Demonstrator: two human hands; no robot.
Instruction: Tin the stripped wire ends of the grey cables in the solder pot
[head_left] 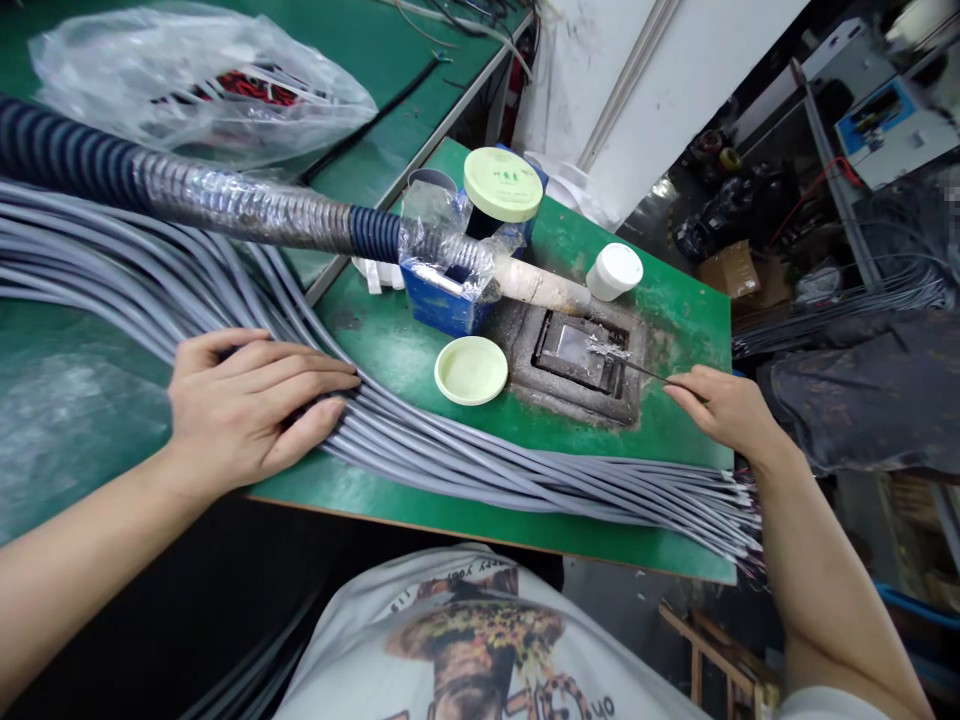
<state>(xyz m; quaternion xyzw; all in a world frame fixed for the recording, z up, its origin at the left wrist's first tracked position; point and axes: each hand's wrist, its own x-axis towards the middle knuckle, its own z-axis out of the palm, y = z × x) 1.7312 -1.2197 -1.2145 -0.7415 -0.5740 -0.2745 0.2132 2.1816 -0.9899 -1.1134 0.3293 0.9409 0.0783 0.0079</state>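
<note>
My left hand [255, 405] lies across a bundle of grey cables [465, 460], its fingers stretched along the top and the thumb on the near side. My right hand [720, 405] pinches the end of a thin dark metal tool [651, 372], whose exact kind I cannot make out. At its far end, the tool reaches over a solder pot [577, 350] set in the green table. Silvery crumbs of dross [609, 347] cling around the tip, beside the shiny molten surface. The cables' stripped ends [742, 520] lie below my right hand at the table edge.
A ribbed hose [247, 205] ends in a pale nozzle [540, 285] by the pot. Around it are a blue box [442, 305], a green-lidded jar [502, 185], a white tub [615, 270] and a pale green lid [471, 370]. A plastic bag [187, 80] lies at the back left.
</note>
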